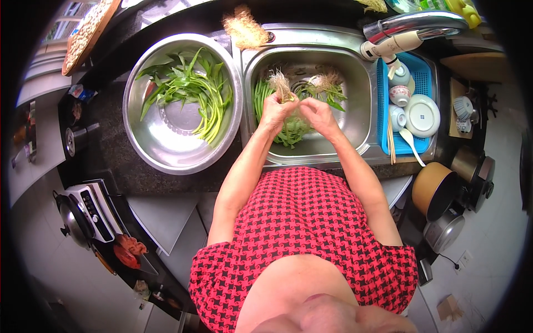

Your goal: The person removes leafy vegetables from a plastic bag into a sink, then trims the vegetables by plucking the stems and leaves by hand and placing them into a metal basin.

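Over the steel sink basin [354,125], my left hand [277,110] grips a rooted bunch of leafy greens [281,85] by its base, with the pale roots pointing up. Close beside it on the right, my right hand [318,116] has its fingertips bent together near the same bunch; whether they pinch a stem is not plain. Loose green leaves [293,131] lie in the basin below my hands, and another rooted clump [327,83] rests towards its back. To the left stands a large steel bowl [177,145] holding green leaves and stems [204,91].
A chrome faucet [412,27] arches over the sink's back right. Right of the basin, a blue plastic basket [383,108] holds bowls, a plate [421,115], a white spoon and chopsticks. A loofah-like fibre pad [245,29] lies behind the sink. Pots stand at the far right.
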The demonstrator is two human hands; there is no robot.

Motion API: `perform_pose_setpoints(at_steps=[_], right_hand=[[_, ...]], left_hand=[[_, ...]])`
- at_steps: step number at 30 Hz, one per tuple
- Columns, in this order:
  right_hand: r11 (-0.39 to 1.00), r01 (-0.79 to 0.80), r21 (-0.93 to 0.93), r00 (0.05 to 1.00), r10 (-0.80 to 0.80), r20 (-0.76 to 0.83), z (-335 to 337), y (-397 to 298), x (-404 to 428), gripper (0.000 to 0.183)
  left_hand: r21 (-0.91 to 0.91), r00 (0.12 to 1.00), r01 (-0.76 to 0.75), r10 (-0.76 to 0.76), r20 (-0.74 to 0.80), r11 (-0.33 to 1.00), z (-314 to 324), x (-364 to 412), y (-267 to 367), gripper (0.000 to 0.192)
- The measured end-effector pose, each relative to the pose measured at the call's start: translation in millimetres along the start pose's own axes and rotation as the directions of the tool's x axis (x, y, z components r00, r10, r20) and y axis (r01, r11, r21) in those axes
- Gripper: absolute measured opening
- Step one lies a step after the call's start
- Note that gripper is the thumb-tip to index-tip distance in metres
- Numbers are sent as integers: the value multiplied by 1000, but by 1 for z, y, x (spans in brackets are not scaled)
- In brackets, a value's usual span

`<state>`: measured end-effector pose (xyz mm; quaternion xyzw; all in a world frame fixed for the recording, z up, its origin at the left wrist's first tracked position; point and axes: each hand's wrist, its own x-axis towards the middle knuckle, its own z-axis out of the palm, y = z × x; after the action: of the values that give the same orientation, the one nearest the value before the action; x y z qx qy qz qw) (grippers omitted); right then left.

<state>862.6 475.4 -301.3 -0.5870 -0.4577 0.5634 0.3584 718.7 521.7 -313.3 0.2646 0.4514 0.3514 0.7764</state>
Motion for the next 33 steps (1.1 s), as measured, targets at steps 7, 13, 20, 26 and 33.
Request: perform_pose_setpoints(at_steps=[7,13,20,26,33], right_hand=[[990,-13,139,1000,12,9,-4,22,7,12],[829,-107,548,969,212,-131,-27,16,7,17],[971,-224,88,950,197,241,-8,5,1,17],[816,-247,522,953,301,-20,-18,22,8,14],[941,-167,293,986,152,73,5,17,3,18]], left_hand=[[55,997,-78,78,-1,995,0,-1,-5,9],[-111,985,-114,98,-140,987,-7,-2,1,9],[-14,998,-56,55,-41,998,6,-1,-1,11],[-206,983,-164,141,-121,965,-2,2,-8,9],[-351,997,-65,42,-71,934,3,10,-8,14]])
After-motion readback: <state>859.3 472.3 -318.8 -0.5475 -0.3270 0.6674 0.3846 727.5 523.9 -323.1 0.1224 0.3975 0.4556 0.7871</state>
